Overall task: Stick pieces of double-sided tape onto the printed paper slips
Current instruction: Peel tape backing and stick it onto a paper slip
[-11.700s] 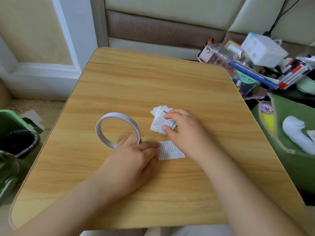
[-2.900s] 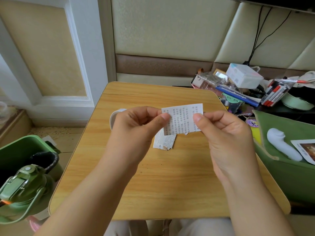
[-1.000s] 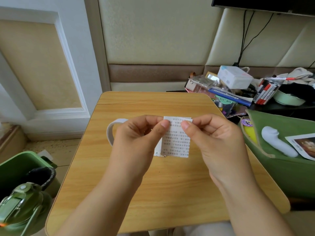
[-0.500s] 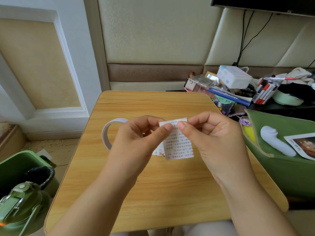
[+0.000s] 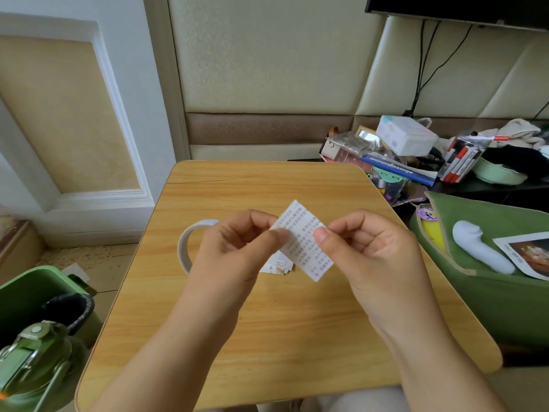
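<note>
A green bottle (image 5: 32, 361) with a carry loop stands at far left on the floor beside a green bin (image 5: 35, 292), clear of the wooden counter (image 5: 267, 337). On the counter's left half a white roll of double-sided tape (image 5: 185, 248) stands on edge, partly hidden behind the left hand (image 5: 234, 257). That hand's grip is narrow: thumb and forefinger pinch the left edge of a printed paper slip (image 5: 304, 242), held in the air above the counter. The slip is covered in rows of small dark characters, too fine to read. Its long axis runs on a diagonal, the upper corner pointing up and away to the left, the lower corner down toward the right; both grips sit about midway along its long edges, so the two ends stick out free above and below the fingers. Under it, flat on the counter, lies a small stack of slips (image 5: 277, 264), mostly covered by the left hand. The right hand (image 5: 371, 257) pinches the slip's right edge between thumb and forefinger, the other fingers curled. Farther right, off the counter, a blue box (image 5: 401, 171) carries white lettering that cannot be made out, markers (image 5: 462, 162) stand in a clear holder, and a green pouch (image 5: 490, 292) holds a white object (image 5: 481, 248).
</note>
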